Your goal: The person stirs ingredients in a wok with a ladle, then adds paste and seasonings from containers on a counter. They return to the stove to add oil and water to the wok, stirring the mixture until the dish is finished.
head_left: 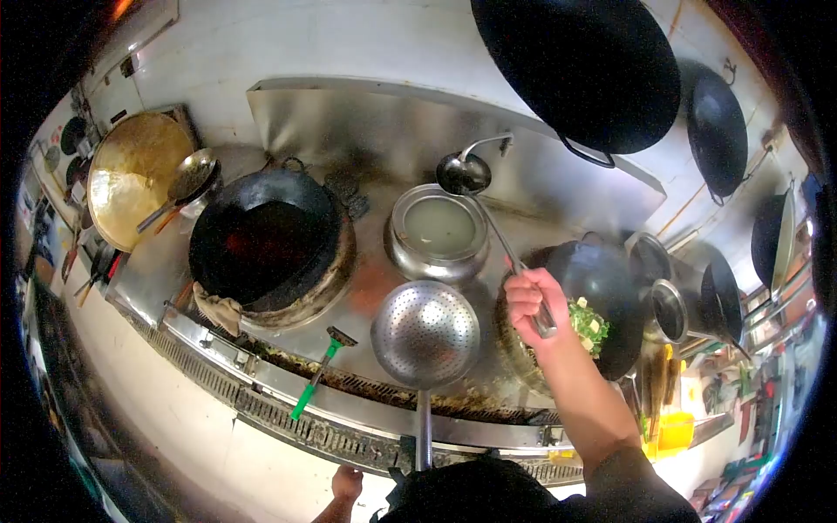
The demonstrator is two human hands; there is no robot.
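Note:
My right hand (534, 307) is closed around the long metal handle of a ladle (464, 174). The ladle's dark bowl is held just below a curved faucet (485, 142), above and behind a metal pot (399, 253) of cloudy liquid. Beneath my right forearm, chopped greens with pale cubes (589, 329) lie in a dark wok (615, 292), partly covered by the arm. A perforated strainer (425, 334) rests in front of the pot, its handle pointing toward me. Low in the view, my left hand (347, 482) is curled near the stove's front edge, with nothing visible in it.
At left, a large black wok (261, 235) sits on a burner with a cloth (218, 309) at its rim. A green-handled scraper (318, 376) lies across the front gutter. More woks (593, 74) hang on the right wall. A large round golden lid or pan (131, 187) leans far left.

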